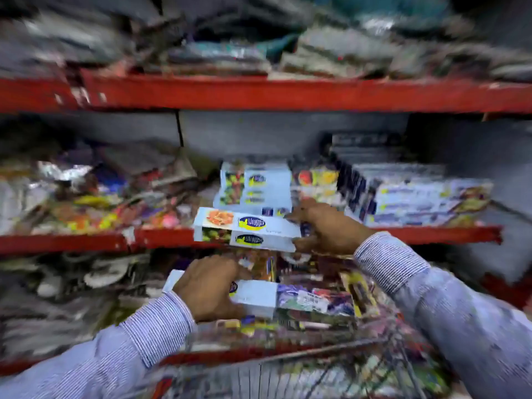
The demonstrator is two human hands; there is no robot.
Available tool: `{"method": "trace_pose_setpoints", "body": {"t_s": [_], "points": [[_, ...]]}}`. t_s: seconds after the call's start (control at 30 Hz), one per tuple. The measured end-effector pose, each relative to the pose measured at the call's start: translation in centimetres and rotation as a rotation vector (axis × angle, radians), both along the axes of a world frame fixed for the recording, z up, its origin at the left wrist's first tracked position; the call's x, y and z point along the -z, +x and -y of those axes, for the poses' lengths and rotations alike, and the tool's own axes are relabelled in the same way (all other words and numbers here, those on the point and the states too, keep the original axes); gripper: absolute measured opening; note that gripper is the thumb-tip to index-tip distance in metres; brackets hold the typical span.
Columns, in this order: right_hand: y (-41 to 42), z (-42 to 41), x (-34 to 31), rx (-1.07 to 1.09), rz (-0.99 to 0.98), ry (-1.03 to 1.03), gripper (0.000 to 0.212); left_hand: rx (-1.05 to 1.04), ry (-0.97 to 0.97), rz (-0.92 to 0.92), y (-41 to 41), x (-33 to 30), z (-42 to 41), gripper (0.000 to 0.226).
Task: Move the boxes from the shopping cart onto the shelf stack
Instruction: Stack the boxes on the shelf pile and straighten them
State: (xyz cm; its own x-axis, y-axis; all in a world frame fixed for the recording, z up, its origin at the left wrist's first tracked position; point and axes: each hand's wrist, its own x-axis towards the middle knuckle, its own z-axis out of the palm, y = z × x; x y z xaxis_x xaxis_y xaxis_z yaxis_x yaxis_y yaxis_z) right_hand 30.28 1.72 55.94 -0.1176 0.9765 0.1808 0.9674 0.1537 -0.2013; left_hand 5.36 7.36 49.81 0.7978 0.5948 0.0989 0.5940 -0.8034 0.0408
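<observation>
Frame heavily blurred; fine detail was not readable. Right hand (328, 226) was raised in front of the middle shelf's red front edge (161, 237); its fingers were closed round the right end of a long pale-blue box (244, 228), thumb under, fingers over; the box lay roughly level, its left end free in the air, overlapping the shelf lip. Just behind and above it stood the shelf stack (254, 185) of like boxes, its near face close to the held box; whether the two touched, could not tell. To the right of the stack sat further rows of pale boxes (417, 194) reaching almost to the shelf edge; to the left a jumble of coloured packets (86, 205) crowded up to the lip; open room was left only above the stack, under the upper red shelf beam (288, 95), where grey back wall showed.

Left hand (207, 286) was lower, palm down, fingers curled over the left part of a second pale-blue box (253, 295); that box lay flat on top of other goods in the shopping cart (345, 349); its right end ran on to a patterned panel bearing a white label. Wire rim of the cart crossed below both striped sleeves (431, 298).
</observation>
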Motion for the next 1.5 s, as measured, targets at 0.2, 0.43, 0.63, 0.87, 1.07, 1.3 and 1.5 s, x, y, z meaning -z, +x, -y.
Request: {"method": "trace_pose_setpoints", "body": {"t_s": [0.2,0.43,0.63,0.87,1.07,1.3,1.5], "points": [[2.8,-2.8,-3.9,0.096,0.028,0.088,0.044,-0.043,-0.013,0.117,3.7,-5.7,-3.4,0.066],[5.0,-8.8,-4.5,0.215,0.050,0.069,0.040,-0.035,0.018,0.113,6.3,-8.6,-7.0,0.062],[6.0,-12.9,-2.5,0.245,0.002,0.034,0.039,-0.043,0.003,0.119,7.4,-8.5,-9.0,0.061],[7.0,-14.8,-1.1,0.223,-0.147,0.127,0.042,-0.052,0.006,0.149,8.3,-8.6,-11.4,0.061],[7.9,-12.2,-4.3,0.214,-0.114,0.154,0.038,-0.070,-0.031,0.218,9.9,-9.5,-13.6,0.054],[8.0,-9.5,-4.0,0.127,0.049,0.014,0.060,-0.097,-0.026,0.334,12.0,-8.9,-15.7,0.060],[7.2,-9.8,-1.3,0.197,0.111,0.046,0.067,-0.062,0.196,0.348,11.6,-5.8,-15.8,0.062]]}}
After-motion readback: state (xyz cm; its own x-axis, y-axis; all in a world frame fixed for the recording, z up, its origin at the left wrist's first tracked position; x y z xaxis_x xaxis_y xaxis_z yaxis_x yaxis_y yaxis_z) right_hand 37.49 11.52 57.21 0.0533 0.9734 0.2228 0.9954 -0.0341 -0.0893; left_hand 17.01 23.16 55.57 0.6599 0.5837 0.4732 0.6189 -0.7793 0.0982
